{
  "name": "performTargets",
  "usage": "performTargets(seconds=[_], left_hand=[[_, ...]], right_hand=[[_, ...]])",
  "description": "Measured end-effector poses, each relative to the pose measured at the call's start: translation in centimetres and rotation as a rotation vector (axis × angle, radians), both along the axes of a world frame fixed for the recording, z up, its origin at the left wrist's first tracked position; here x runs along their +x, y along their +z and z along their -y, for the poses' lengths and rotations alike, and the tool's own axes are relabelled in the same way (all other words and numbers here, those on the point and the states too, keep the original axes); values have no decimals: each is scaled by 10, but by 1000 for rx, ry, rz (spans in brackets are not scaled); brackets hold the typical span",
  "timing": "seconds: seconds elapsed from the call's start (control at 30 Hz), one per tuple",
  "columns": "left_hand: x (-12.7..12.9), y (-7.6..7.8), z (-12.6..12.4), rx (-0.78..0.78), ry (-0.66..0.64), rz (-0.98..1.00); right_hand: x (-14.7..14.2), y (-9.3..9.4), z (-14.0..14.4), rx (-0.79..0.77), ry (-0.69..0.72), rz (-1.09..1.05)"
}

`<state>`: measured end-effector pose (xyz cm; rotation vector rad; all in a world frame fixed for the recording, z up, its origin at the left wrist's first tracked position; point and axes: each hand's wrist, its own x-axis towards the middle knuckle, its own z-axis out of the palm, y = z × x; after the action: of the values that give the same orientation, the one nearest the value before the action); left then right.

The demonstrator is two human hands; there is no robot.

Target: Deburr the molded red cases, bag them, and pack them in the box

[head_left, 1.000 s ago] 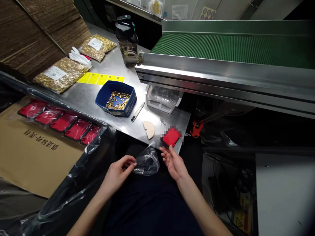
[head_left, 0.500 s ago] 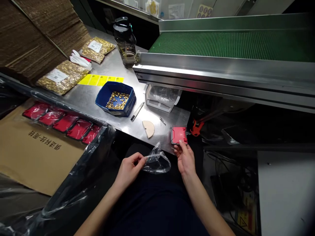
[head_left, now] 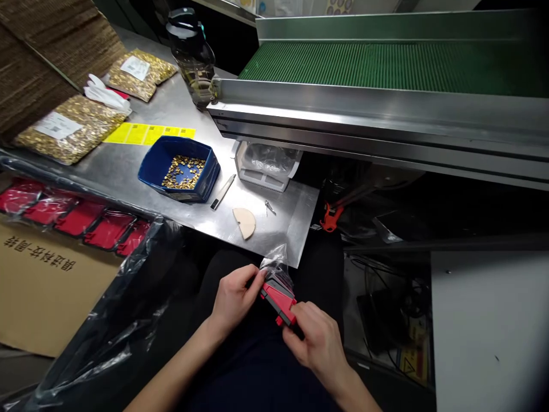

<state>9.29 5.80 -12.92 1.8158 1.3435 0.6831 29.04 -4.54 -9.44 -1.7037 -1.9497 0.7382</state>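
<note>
Red part point(head_left: 278, 300), off table, now points up-left into bag point(head_left: 277, 268).

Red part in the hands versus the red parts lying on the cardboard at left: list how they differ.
The red part is held up between the left hand and right hand, only partly inside its clear bag; the bagged red parts lie flat, untouched. It is single; they form a row, each fully wrapped. Both are the same red colour.
</note>
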Motion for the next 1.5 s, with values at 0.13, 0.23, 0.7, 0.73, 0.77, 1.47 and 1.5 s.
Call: performTargets(seconds=[0.13, 0.23, 0.7, 0.73, 0.77, 1.47, 1.5], left_hand=[[-3, -2, 5, 191, -112, -22], [-6, -2, 7, 284, -185, -64], [29, 19, 9, 16, -50, -20], [29, 19, 8, 41, -50, -50], [30, 18, 7, 68, -51, -83], [44, 28, 30, 128, -196, 111], [45, 28, 31, 175, -204, 121]], right_hand=[[-3, -5, 0, -48, -48, 35], [-3, -1, -2, -132, -214, -69], [-5, -2, 0, -104, -369, -186], [-5, -3, 0, -81, -340, -150], [-6, -5, 1, -60, -322, -115], [1, 5, -9, -313, -575, -337], [-1, 5, -10, -332, -540, -335]])
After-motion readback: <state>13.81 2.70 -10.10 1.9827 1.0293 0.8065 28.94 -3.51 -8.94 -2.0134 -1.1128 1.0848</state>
